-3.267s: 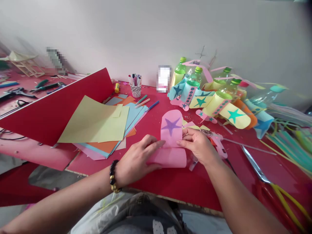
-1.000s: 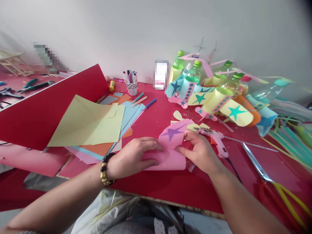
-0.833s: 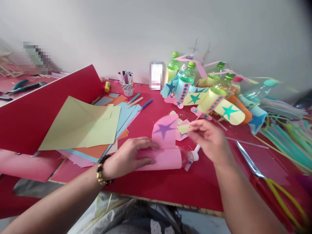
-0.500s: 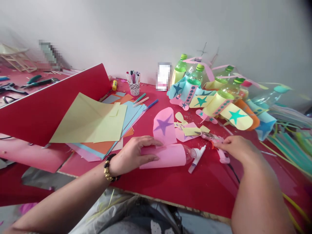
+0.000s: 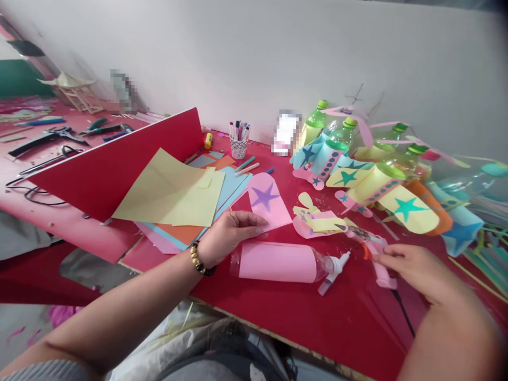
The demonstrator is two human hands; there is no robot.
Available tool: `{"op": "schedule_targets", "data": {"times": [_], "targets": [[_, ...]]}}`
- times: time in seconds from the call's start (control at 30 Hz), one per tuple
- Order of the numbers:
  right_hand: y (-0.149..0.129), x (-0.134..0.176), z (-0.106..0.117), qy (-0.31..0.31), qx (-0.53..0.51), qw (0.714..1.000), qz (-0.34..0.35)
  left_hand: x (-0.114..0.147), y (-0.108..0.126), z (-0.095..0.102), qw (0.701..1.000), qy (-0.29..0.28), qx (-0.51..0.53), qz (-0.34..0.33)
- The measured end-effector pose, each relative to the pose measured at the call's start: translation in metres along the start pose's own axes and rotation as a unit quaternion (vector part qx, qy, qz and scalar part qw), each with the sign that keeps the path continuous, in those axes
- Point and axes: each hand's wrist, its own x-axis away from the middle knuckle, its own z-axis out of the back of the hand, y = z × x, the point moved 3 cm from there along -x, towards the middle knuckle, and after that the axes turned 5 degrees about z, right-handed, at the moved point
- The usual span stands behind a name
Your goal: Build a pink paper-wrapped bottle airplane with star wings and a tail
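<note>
Between the thumb and fingers of my left hand (image 5: 234,233) is the lower corner of a pink paper wing (image 5: 273,209) bearing a purple star. Just below that hand lies a clear plastic bottle (image 5: 322,263) on its side, wrapped in a pink paper sheet (image 5: 278,263). A capped marker (image 5: 333,275) rests against the bottle's white cap. My right hand (image 5: 413,267) has its fingers closed on a pink hot glue gun (image 5: 383,264), whose nozzle points left toward yellow and pink paper cutouts (image 5: 317,222). A black cord trails from the handle.
Bottle airplanes with paper wings (image 5: 381,185) crowd the back right. Coloured paper sheets (image 5: 174,190) lie left of centre before a standing red board (image 5: 123,164). A pen cup (image 5: 238,145) and a phone (image 5: 286,132) are by the wall. Pliers (image 5: 51,138) lie far left.
My left hand has gone from the wrapped bottle to the pink wing and taken its corner, tilting the wing. My right hand stays at the glue gun. The whole view has shifted.
</note>
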Motion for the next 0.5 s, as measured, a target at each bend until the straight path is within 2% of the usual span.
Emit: {"op": "schedule_targets", "data": {"times": [0.07,0.1,0.13,0.23,0.3,0.4,0.5], "targets": [[-0.002,0.006,-0.002,-0.086,-0.052,0.992,-0.075,-0.001,0.001,0.000,1.000,0.001,0.023,-0.014],[-0.001,0.009,-0.002,-0.114,-0.077,0.985,-0.108,-0.002,0.003,-0.001,0.999,0.004,0.033,-0.021],[0.000,0.011,-0.001,-0.114,-0.103,0.980,-0.126,-0.003,0.004,-0.002,0.999,0.006,0.045,-0.028],[0.007,0.014,0.006,-0.037,-0.180,0.972,-0.149,-0.004,0.007,-0.005,0.996,0.004,0.082,-0.039],[0.009,0.013,0.012,0.021,-0.207,0.970,-0.126,-0.005,0.008,-0.006,0.995,-0.001,0.092,-0.040],[0.005,0.011,0.025,0.099,-0.176,0.976,-0.079,-0.005,0.008,-0.005,0.995,-0.004,0.086,-0.041],[-0.003,0.012,0.036,0.140,-0.134,0.975,-0.107,-0.007,0.007,-0.004,0.994,-0.008,0.091,-0.054]]}}
